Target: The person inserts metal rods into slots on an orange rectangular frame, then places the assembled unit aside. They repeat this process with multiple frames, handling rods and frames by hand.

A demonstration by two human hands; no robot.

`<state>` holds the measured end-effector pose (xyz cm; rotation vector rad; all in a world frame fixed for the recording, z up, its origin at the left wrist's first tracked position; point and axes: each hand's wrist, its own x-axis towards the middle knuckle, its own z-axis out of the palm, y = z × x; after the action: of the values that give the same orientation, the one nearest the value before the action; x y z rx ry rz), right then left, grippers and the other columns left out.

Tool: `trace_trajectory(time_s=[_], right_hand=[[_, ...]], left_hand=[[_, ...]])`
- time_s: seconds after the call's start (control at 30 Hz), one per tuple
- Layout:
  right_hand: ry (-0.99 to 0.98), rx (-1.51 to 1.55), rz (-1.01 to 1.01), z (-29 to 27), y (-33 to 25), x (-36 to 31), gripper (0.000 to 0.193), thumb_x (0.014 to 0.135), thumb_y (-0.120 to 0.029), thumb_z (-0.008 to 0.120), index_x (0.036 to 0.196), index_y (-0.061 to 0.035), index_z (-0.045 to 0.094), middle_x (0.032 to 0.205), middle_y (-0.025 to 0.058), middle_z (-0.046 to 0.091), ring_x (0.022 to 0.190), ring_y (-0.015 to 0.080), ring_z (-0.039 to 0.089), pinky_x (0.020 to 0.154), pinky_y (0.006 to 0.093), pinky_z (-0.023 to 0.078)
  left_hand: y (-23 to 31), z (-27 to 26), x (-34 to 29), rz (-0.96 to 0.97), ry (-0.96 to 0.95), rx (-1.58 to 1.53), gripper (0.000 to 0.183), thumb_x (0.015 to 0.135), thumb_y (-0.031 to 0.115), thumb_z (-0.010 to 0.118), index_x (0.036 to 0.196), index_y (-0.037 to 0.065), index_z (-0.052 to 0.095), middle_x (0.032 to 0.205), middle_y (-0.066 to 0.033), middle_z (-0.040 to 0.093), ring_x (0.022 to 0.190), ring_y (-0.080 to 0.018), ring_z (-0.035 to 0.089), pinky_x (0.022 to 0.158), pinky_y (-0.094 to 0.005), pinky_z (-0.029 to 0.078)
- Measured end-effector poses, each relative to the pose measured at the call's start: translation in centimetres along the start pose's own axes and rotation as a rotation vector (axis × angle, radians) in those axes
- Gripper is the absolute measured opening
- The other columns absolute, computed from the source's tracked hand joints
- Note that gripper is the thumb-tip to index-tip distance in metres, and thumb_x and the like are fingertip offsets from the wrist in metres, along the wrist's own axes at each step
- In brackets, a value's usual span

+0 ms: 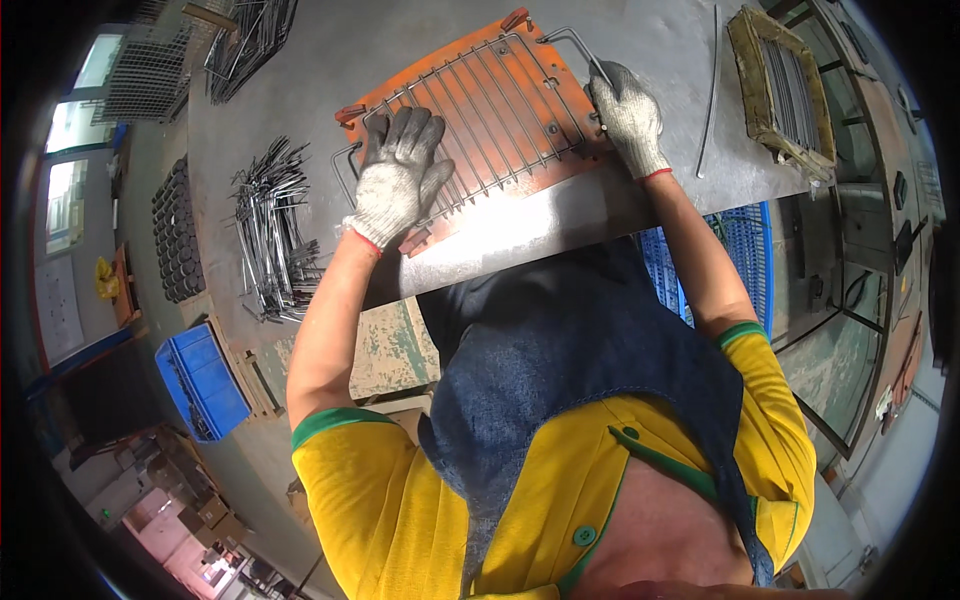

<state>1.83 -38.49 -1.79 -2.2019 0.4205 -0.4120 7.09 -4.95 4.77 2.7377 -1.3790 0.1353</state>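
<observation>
A wire grill rack (488, 110) with several thin parallel rods lies on an orange jig plate (440, 75) on the metal table. My left hand (398, 170), in a white knit glove with grey-coated fingers, lies flat on the left end of the rack, fingers stretched out. Beside it, a bent wire loop (343, 170) sticks out past the plate's left edge. At the plate's right edge my right hand (628, 112), gloved the same way, has its fingers curled round a bent wire handle (572, 40); its fingertips are partly hidden.
Bundles of bent wire pieces (272, 230) lie on the table at left, with more wire parts (250, 45) at the far left. A single long rod (711, 95) and a yellowish tray of straight rods (765, 85) lie at right. Blue crates (203, 382) stand below table height.
</observation>
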Motion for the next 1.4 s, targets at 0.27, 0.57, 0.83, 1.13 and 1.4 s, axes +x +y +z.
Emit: trace_trajectory(time_s=[0.27, 0.57, 0.83, 1.13, 1.4], right_hand=[[0.017, -0.028, -0.027, 0.1, 0.3, 0.1, 0.039, 0.097, -0.038, 0.055, 0.126, -0.0128, 0.064, 0.1, 0.0151, 0.073, 0.08, 0.0315, 0.072, 0.08, 0.0451, 0.054], [-0.085, 0.083, 0.115, -0.4, -1.3, -0.3, 0.04, 0.098, -0.039, 0.056, 0.127, -0.0129, 0.063, 0.099, 0.0148, 0.073, 0.085, 0.0343, 0.071, 0.08, 0.0457, 0.054], [0.014, -0.059, -0.057, 0.4, 0.9, 0.1, 0.041, 0.097, -0.039, 0.056, 0.128, -0.013, 0.063, 0.103, 0.0149, 0.072, 0.091, 0.0365, 0.07, 0.083, 0.0464, 0.053], [0.042, -0.087, -0.102, 0.5, 1.2, 0.2, 0.04, 0.097, -0.037, 0.056, 0.127, -0.0121, 0.064, 0.106, 0.0148, 0.072, 0.092, 0.0353, 0.07, 0.084, 0.0451, 0.053], [0.005, -0.071, -0.002, 0.0, 0.0, 0.0, 0.039, 0.097, -0.034, 0.057, 0.126, -0.0094, 0.065, 0.11, 0.0139, 0.071, 0.093, 0.0314, 0.071, 0.084, 0.0424, 0.054]], left_hand=[[-0.3, 1.2, 0.3, 0.001, 0.003, 0.057, 0.06, 0.097, 0.043, 0.055, 0.141, 0.003, 0.051, 0.148, -0.0217, 0.047, 0.142, -0.0394, 0.039, 0.12, -0.0552, 0.024], [-0.3, 1.3, 0.9, 0.036, -0.009, 0.075, 0.063, 0.098, 0.043, 0.055, 0.143, -0.001, 0.049, 0.149, -0.0238, 0.046, 0.143, -0.0416, 0.038, 0.121, -0.0546, 0.023], [-0.5, 0.3, -0.5, -0.031, -0.048, 0.035, 0.061, 0.095, 0.042, 0.058, 0.141, 0.003, 0.049, 0.148, -0.0216, 0.045, 0.143, -0.0397, 0.037, 0.118, -0.0573, 0.024], [0.3, 0.8, 1.6, 0.082, 0.023, 0.017, 0.058, 0.096, 0.04, 0.056, 0.139, 0.002, 0.051, 0.138, -0.0203, 0.05, 0.138, -0.0386, 0.041, 0.119, -0.0574, 0.022], [-0.9, -1.3, -1.2, -0.063, -0.087, 0.049, 0.052, 0.096, 0.038, 0.057, 0.139, 0.009, 0.056, 0.143, -0.0164, 0.052, 0.14, -0.0367, 0.042, 0.117, -0.0552, 0.026]])
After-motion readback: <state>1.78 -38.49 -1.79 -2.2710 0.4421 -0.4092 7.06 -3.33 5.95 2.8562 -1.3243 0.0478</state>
